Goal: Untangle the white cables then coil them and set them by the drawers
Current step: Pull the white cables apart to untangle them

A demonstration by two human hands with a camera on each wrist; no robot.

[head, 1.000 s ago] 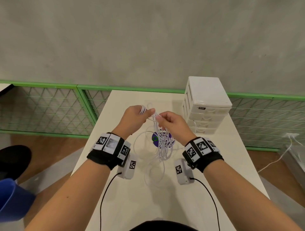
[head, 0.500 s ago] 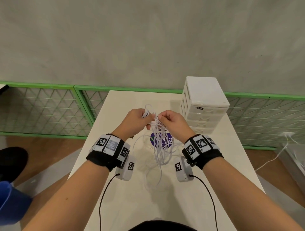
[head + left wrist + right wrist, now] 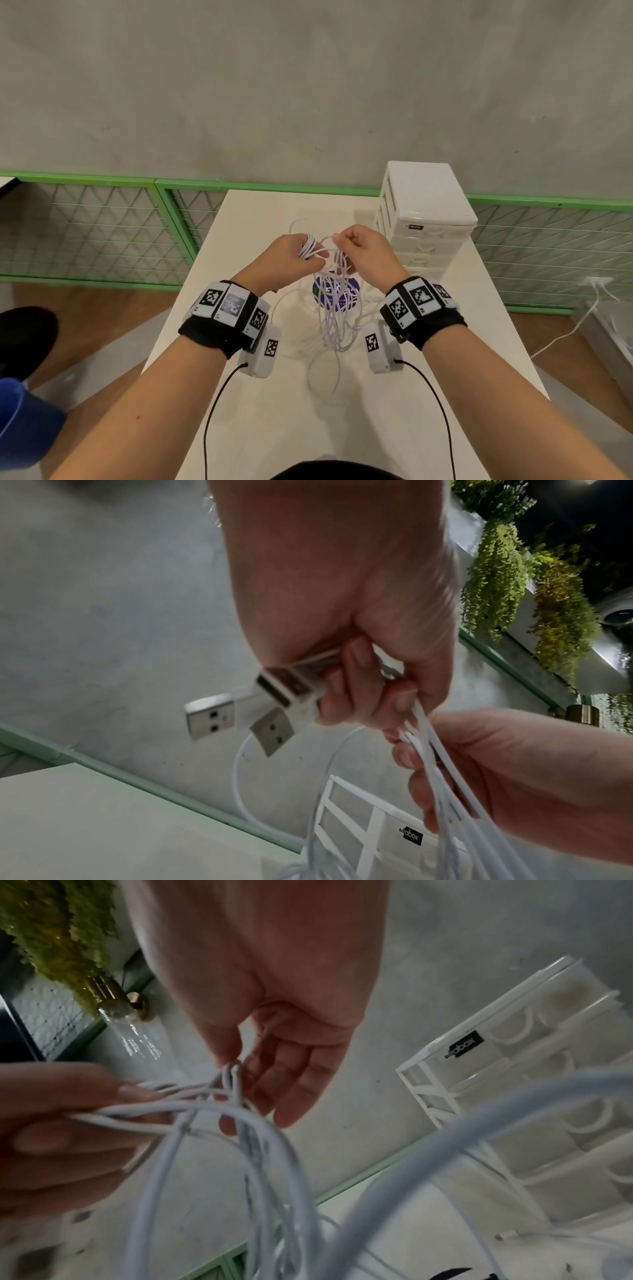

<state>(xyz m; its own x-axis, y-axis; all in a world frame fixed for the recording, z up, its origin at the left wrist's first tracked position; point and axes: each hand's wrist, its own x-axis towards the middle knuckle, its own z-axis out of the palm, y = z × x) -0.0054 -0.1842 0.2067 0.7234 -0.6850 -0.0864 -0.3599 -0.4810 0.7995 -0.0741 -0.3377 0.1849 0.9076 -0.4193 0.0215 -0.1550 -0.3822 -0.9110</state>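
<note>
While both hands hold cables, drawers stand nearby, prob. untouched.

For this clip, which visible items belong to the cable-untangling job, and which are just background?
Part of the job:
- white cables, still tangled, hanging to the table
- USB plugs, gathered at the left hand
- right hand, pinching strands
- white drawers, the drop-off spot

Just lying about:
- purple round sticker under the cables
- blue container on the floor
- green mesh fence
- hanging plants
</note>
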